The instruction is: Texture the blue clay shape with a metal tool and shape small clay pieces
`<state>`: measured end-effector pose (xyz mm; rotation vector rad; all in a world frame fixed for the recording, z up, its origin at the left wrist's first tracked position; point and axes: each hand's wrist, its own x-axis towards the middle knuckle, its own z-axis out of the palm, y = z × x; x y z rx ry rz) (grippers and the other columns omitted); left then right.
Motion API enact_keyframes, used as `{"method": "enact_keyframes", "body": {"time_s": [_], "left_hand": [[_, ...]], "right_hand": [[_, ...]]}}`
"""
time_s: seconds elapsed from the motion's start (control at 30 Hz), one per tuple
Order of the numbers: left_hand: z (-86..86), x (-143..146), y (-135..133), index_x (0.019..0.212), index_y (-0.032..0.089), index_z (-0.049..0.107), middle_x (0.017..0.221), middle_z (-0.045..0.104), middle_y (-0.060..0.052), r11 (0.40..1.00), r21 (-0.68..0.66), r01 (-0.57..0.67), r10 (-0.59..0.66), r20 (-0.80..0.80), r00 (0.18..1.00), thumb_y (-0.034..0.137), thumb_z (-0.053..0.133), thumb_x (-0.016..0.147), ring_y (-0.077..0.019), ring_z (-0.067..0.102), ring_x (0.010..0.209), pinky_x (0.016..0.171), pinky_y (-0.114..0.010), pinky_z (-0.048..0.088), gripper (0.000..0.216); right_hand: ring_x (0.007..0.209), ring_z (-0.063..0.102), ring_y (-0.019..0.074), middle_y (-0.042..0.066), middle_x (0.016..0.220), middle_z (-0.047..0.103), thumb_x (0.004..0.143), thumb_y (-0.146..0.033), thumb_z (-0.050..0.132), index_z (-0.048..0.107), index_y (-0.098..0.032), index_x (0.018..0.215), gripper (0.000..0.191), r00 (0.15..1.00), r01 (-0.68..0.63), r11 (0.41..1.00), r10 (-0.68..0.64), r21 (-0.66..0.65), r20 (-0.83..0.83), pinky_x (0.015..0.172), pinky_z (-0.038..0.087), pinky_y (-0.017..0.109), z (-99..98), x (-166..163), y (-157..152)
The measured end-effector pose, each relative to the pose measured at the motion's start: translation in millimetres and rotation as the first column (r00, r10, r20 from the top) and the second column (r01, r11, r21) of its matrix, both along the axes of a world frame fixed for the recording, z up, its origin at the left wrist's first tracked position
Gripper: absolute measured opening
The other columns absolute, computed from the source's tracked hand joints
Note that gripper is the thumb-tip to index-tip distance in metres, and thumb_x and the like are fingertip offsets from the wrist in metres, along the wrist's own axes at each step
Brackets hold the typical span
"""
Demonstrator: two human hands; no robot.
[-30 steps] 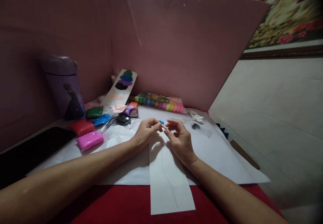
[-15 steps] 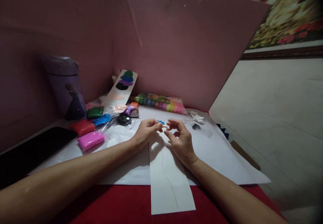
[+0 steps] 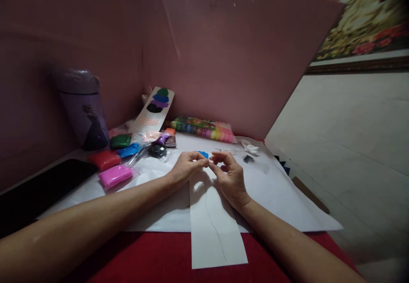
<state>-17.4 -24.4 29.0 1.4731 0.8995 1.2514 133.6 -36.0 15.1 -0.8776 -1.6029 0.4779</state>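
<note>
Both hands meet over the top of a long white card [image 3: 209, 240], which has a thin curved pencil-like line down it. My left hand [image 3: 191, 166] is closed in a pinch on a small pale pink piece of clay [image 3: 209, 162]. My right hand [image 3: 228, 174] pinches at the other end of this piece with thumb and forefinger, its other fingers curled. Most of the pink clay is hidden by fingertips. Just beyond the fingers, a flat blue clay piece [image 3: 203, 154] shows at the card's far end.
On the left lie clay packets: pink [image 3: 115, 176], red [image 3: 104, 160], blue [image 3: 129, 150], green [image 3: 120, 141] and black [image 3: 157, 150]. Behind them stand a purple tumbler [image 3: 84, 117] and a painted card [image 3: 153, 108]. Further back is a bag of coloured clay [image 3: 204, 129]; white clay [image 3: 249, 147] lies right.
My right thumb and forefinger have closed in on the pale pink clay, which stuck out from my left fingers before. The fingertips are now nearer together.
</note>
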Motion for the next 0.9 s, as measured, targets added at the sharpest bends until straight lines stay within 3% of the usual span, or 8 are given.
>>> {"method": "enact_keyframes", "body": {"time_s": [0.27,0.6,0.8,0.9], "left_hand": [[0.2,-0.1,-1.7,0.068,0.013,0.066,0.066,0.062,-0.003,1.0,0.002,0.022,-0.022,0.004,1.0,0.038,0.066,0.072,-0.012,0.05,0.062,0.061,-0.025,0.036,0.026],[-1.8,0.7,-0.6,0.07,0.013,0.064,0.068,0.061,-0.001,0.997,0.046,0.067,-0.067,-0.008,0.998,0.035,0.07,0.069,-0.0116,0.051,0.064,0.062,-0.024,0.038,0.022],[-2.3,1.2,-0.3,0.07,0.013,0.063,0.066,0.06,-0.001,0.996,0.066,0.059,-0.057,-0.036,0.998,0.036,0.069,0.07,-0.0109,0.05,0.062,0.061,-0.024,0.038,0.023],[-2.7,0.4,0.1,0.071,0.013,0.065,0.066,0.061,-0.002,0.994,0.092,0.056,-0.053,-0.035,0.998,0.04,0.066,0.073,-0.0127,0.052,0.064,0.063,-0.025,0.039,0.027]], "right_hand": [[0.075,0.061,0.0157,0.001,0.081,0.061,0.08,-0.022,0.064,0.061,-0.021,0.09,0.01,0.998,0.007,1.0,-0.007,-0.003,-0.061,0.058,0.045,0.025,-2.3,-0.1,0.2],[0.072,0.059,0.0145,0.001,0.08,0.061,0.082,-0.022,0.061,0.06,-0.02,0.092,0.01,0.997,-0.021,1.0,0.02,-0.006,-0.076,0.062,0.046,0.027,-2.9,-0.4,3.0],[0.066,0.058,0.0144,0.001,0.073,0.059,0.09,-0.031,0.051,0.06,-0.02,0.093,0.015,1.0,-0.013,0.998,0.011,-0.059,-0.025,0.057,0.045,0.026,-1.5,1.2,1.7],[0.071,0.059,0.0158,0.003,0.08,0.061,0.089,-0.033,0.053,0.061,-0.02,0.097,0.016,1.0,-0.014,0.997,0.013,-0.07,-0.015,0.057,0.045,0.026,-0.7,1.7,0.2]]}}
